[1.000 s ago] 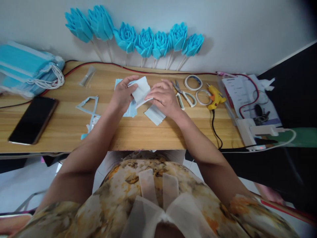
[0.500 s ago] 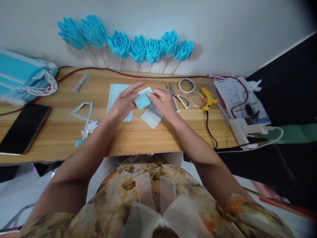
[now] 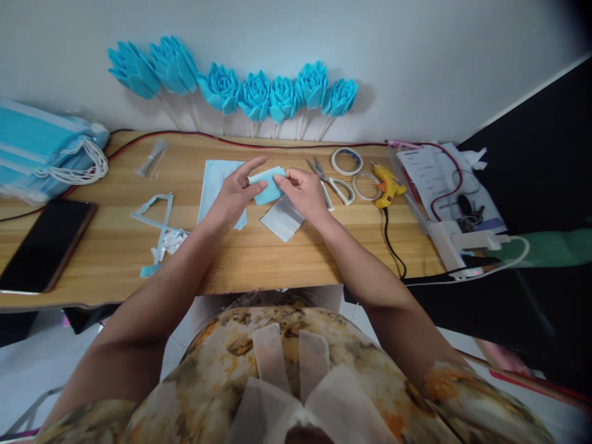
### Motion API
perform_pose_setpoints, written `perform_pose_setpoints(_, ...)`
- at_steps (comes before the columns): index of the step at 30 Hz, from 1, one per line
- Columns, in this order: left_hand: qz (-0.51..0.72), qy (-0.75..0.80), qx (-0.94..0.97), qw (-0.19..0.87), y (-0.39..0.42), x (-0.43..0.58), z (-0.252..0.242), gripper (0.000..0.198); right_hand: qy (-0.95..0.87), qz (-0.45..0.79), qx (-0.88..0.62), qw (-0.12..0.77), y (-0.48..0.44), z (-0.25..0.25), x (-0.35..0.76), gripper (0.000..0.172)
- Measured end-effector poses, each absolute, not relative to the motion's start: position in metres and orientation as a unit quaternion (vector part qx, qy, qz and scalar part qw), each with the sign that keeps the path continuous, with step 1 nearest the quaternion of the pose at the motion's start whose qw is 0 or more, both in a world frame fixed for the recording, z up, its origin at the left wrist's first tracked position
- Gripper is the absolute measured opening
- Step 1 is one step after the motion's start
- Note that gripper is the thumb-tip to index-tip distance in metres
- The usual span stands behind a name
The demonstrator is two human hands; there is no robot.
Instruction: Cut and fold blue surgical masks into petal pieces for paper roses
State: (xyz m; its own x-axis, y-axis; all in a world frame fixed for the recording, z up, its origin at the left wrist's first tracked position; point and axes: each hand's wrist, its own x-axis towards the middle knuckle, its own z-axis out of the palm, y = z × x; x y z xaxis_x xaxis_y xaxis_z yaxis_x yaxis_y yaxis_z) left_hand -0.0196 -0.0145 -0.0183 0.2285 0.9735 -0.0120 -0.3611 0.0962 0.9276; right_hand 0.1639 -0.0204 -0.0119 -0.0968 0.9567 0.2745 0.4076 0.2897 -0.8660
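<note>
A small folded piece of light blue mask fabric [image 3: 269,188] is held between my two hands above the table. My left hand [image 3: 235,194] pinches its left side under the thumb, with the index finger stretched out past it. At its upper right corner, my right hand [image 3: 303,192] grips it between thumb and curled fingers. Beneath my left hand lies a stack of flat blue sheets [image 3: 214,182], partly covered. A greyish folded fabric piece [image 3: 282,220] rests on the table just below the held one. Scissors [image 3: 333,182] lie beside my right hand.
Blue fabric flowers [image 3: 256,95] on sticks lean along the wall. Masks [image 3: 41,148] and a phone [image 3: 49,243] lie left, near fabric scraps [image 3: 171,240]. Tape rolls [image 3: 346,161], a yellow glue gun [image 3: 388,186] and a power strip [image 3: 446,246] are right. A red-black cable [image 3: 277,147] runs behind.
My left thumb has come down onto the face of the fabric piece, whose white edge now shows less. My right hand keeps its pinch almost in place.
</note>
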Motion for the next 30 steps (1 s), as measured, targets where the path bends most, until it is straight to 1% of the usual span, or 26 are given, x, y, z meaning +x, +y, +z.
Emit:
perform_pose_setpoints(5, 0.511, 0.390, 0.499, 0.581, -0.015, -0.019, -0.020, 0.044, -0.663, 0.330, -0.497, 0.452, -0.021, -0.011, 0.163, 0.044)
perform_pose_setpoints(9, 0.548, 0.384, 0.508, 0.541, -0.015, -0.018, -0.017, 0.043, -0.638, 0.310, -0.497, 0.500, -0.017, -0.009, 0.167, 0.036)
perform_pose_setpoints(10, 0.555, 0.382, 0.504, 0.540, -0.016, -0.017, -0.017, 0.043, -0.629, 0.314, -0.492, 0.514, -0.015, -0.010, 0.168, 0.038)
perform_pose_setpoints(12, 0.554, 0.380, 0.498, 0.549, -0.016, -0.016, -0.015, 0.045, -0.616, 0.346, -0.480, 0.520, -0.011, -0.012, 0.170, 0.050)
perform_pose_setpoints(14, 0.542, 0.379, 0.497, 0.562, -0.017, -0.015, -0.014, 0.047, -0.612, 0.393, -0.470, 0.500, -0.009, -0.016, 0.169, 0.058)
perform_pose_setpoints(15, 0.537, 0.378, 0.497, 0.567, -0.017, -0.015, -0.013, 0.048, -0.610, 0.414, -0.467, 0.489, -0.008, -0.018, 0.169, 0.058)
perform_pose_setpoints(17, 0.531, 0.378, 0.497, 0.572, -0.017, -0.015, -0.014, 0.048, -0.602, 0.435, -0.467, 0.480, -0.009, -0.021, 0.167, 0.054)
perform_pose_setpoints(21, 0.522, 0.381, 0.508, 0.569, -0.017, -0.017, -0.019, 0.051, -0.587, 0.414, -0.480, 0.503, -0.011, -0.020, 0.164, 0.046)
perform_pose_setpoints(24, 0.513, 0.390, 0.517, 0.564, -0.015, -0.020, -0.022, 0.060, -0.588, 0.405, -0.475, 0.514, -0.011, -0.018, 0.164, 0.041)
perform_pose_setpoints(27, 0.518, 0.394, 0.511, 0.562, -0.014, -0.023, -0.024, 0.070, -0.587, 0.401, -0.478, 0.515, -0.010, -0.018, 0.166, 0.039)
perform_pose_setpoints(30, 0.524, 0.391, 0.509, 0.560, -0.013, -0.025, -0.024, 0.067, -0.585, 0.398, -0.482, 0.516, -0.010, -0.021, 0.166, 0.038)
